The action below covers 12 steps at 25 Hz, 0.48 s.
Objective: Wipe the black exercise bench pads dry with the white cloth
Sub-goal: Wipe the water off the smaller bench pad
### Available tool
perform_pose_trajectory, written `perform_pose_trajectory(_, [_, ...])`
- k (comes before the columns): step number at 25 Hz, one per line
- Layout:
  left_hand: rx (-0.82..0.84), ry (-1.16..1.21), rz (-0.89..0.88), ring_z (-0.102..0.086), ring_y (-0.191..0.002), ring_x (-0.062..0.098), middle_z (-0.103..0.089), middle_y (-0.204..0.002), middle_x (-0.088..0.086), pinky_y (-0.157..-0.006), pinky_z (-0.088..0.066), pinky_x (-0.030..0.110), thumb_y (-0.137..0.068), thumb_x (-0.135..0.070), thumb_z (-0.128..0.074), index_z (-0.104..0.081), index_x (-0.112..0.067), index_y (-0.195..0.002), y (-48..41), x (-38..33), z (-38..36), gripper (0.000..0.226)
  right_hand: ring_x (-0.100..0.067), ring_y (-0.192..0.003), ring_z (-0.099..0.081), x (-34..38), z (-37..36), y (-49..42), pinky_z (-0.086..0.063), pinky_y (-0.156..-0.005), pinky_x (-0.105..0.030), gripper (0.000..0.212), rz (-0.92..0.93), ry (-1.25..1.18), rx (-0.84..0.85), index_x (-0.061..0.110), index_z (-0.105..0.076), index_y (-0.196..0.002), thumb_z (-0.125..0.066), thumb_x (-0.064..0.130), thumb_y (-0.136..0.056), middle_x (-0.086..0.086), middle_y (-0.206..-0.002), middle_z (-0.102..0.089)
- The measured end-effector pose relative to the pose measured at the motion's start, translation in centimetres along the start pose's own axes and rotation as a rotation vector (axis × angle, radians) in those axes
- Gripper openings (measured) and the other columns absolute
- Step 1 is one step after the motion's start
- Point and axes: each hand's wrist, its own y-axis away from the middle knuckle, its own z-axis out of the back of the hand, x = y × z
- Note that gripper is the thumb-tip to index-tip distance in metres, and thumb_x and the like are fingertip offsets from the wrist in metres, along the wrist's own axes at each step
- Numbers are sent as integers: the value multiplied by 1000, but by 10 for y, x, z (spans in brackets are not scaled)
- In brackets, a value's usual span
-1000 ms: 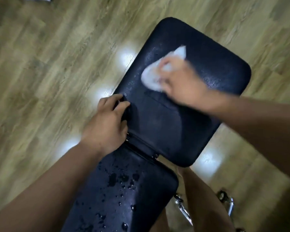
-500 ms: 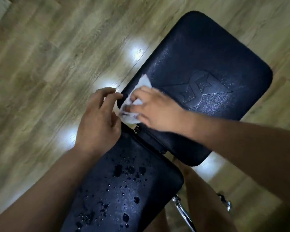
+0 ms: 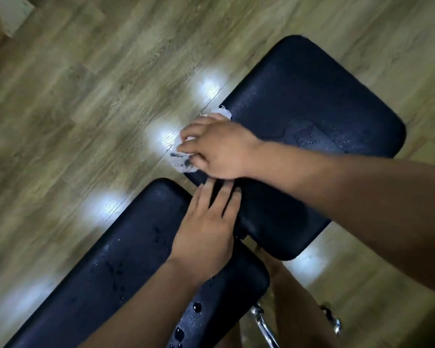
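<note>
Wood-plank floor (image 3: 86,96) under two black bench pads: far pad (image 3: 312,109) embossed, near pad (image 3: 123,272) beaded with water drops (image 3: 197,307). Right hand (image 3: 216,146): fingers curled over crumpled white cloth (image 3: 183,165), pressed at side edge of far pad. Left hand (image 3: 206,232): fingers straight, laid flat across the gap between both pads, holding nothing.

Left hand (image 3: 206,229), right hand (image 3: 219,146) bare; forearms (image 3: 349,197) bare; leg (image 3: 296,312) bare.
</note>
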Motion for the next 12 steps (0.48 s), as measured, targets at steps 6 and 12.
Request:
perform_pose_trajectory(6, [-94, 41, -22, -40, -132, 38, -50, -142, 13, -111, -33, 51, -83, -21, -59, -55, -7, -130, -7, 8, 1, 49, -43, -107, -55, -170, 44, 63, -44, -90, -42, 48, -774, 67, -239, 8, -57, -115, -31, 42, -94, -26, -117, -60])
perform_pose_trajectory(12, [-318, 277, 57, -45, -124, 28, -54, -132, 12, -103, -40, 35, -87, -15, -60, -60, -5, -122, -27, 26, 40, 37, -43, -113, -52, -19, -37, 92, -41, -100, -51, 33, -683, 17, -523, 8, -65, -109, -47, 21, -84, -21, -121, -60])
